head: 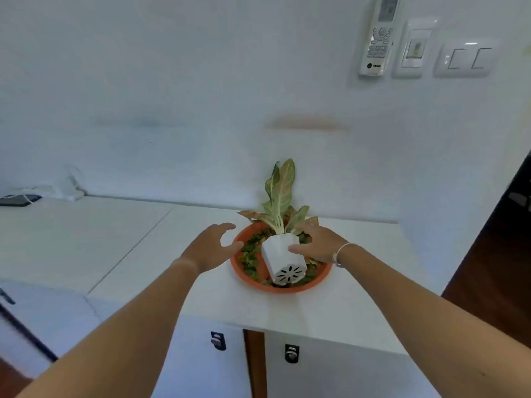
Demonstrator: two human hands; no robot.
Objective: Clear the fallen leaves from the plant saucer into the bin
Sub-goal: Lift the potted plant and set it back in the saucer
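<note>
An orange plant saucer (pixel 296 288) sits on the white counter, strewn with several green fallen leaves (pixel 249 258). A white faceted pot (pixel 280 259) with a pale green and pink plant (pixel 280 193) is tilted away from me over the saucer, its slotted bottom showing. My right hand (pixel 316 242) grips the pot's right side, thumb across its front. My left hand (pixel 214 245) hovers at the saucer's left rim, fingers spread and curved, holding nothing. No bin is in view.
The white counter (pixel 143 248) runs left to a dark phone (pixel 18 200) with a white cable by the wall. A remote holder (pixel 377 35) and switches (pixel 465 57) hang on the wall. Cabinet locks (pixel 218 340) sit below. A dark wooden panel (pixel 494 282) stands at right.
</note>
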